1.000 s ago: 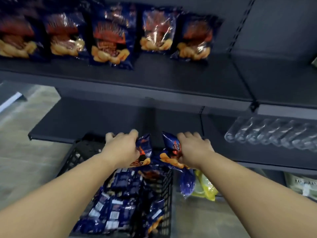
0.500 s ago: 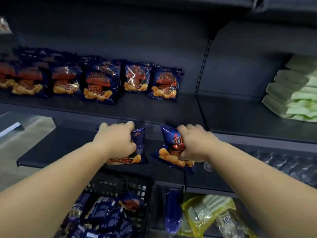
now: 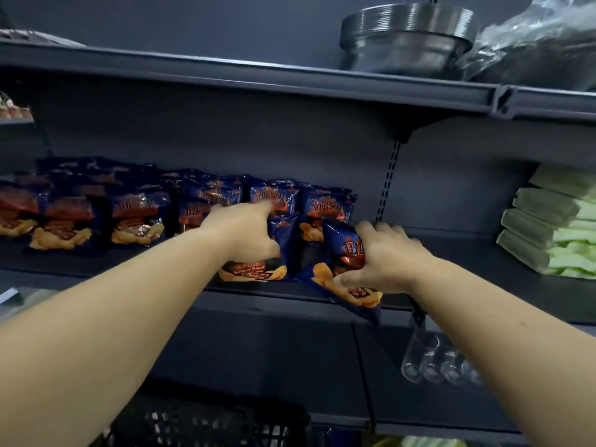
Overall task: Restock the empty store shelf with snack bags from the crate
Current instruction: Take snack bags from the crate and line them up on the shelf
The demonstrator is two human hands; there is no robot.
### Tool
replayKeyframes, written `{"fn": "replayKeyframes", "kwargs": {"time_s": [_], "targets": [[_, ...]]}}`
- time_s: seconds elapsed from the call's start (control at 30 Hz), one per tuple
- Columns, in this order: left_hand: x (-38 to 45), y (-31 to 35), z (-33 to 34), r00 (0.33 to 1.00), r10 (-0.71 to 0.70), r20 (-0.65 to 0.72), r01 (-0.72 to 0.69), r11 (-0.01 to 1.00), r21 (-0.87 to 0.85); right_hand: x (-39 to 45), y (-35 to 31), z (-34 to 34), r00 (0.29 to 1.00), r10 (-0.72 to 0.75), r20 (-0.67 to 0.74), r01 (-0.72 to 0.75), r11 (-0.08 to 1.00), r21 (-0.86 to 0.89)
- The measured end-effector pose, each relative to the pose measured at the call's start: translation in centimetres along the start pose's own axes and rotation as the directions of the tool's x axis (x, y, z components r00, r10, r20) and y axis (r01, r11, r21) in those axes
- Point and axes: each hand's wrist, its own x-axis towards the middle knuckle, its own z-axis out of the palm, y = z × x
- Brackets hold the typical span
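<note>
Left hand (image 3: 245, 233) grips an upright snack bag (image 3: 258, 269) on the shelf (image 3: 483, 285); right hand (image 3: 383, 259) grips a tilted bag (image 3: 346, 253) (top leaning left) at the shelf edge, crate (image 3: 209, 424) below

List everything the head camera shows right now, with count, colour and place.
snack bags on shelf: many, count unclear, dark blue with orange, middle shelf, left
held snack bags: two, dark blue, at shelf front
shelf: dark grey, bare to the right
metal bowls: stack, silver, top shelf
green packs: stacked, far right
clear glasses: row, lower shelf
crate: one, black, bottom
left hand: grips one bag
right hand: grips the other
</note>
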Motion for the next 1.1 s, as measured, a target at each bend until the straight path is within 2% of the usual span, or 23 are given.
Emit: {"fn": "replayKeyframes", "kwargs": {"time_s": [0.1, 0.23, 0.57, 0.73, 0.9, 1.1], "targets": [[1.7, -0.4, -0.1, 0.999, 0.032, 0.032, -0.030, 0.999, -0.043, 0.8, -0.3, 0.0, 0.999, 0.033, -0.021, -0.033, 0.999, 0.010], [4.3, -0.6, 0.1, 0.997, 0.006, 0.072, 0.002, 0.994, -0.108, 2.3, 0.3, -0.1, 0.998, 0.058, -0.017, -0.058, 0.998, 0.009], [10.9, -1.0, 2.7, 0.989, -0.005, 0.147, 0.016, 0.997, -0.070, 8.4, 2.0, 0.5, 0.999, 0.007, 0.047, -0.005, 0.999, -0.048], [14.0, -1.3, 4.4, 0.974, -0.053, 0.221, 0.051, 0.999, 0.017, 11.3, 2.4, 1.9, 0.997, -0.060, 0.052, 0.062, 0.998, -0.030], [16.0, -2.0, 5.2, 0.979, -0.057, 0.194, 0.051, 0.998, 0.033, 13.6, 1.9, 3.5, 0.993, -0.096, 0.061, 0.098, 0.995, -0.027], [17.2, -2.5, 5.8, 0.990, -0.061, 0.128, 0.044, 0.990, 0.134, 16.1, 1.0, 4.3, 0.992, -0.097, 0.081, 0.100, 0.995, -0.032]]}}
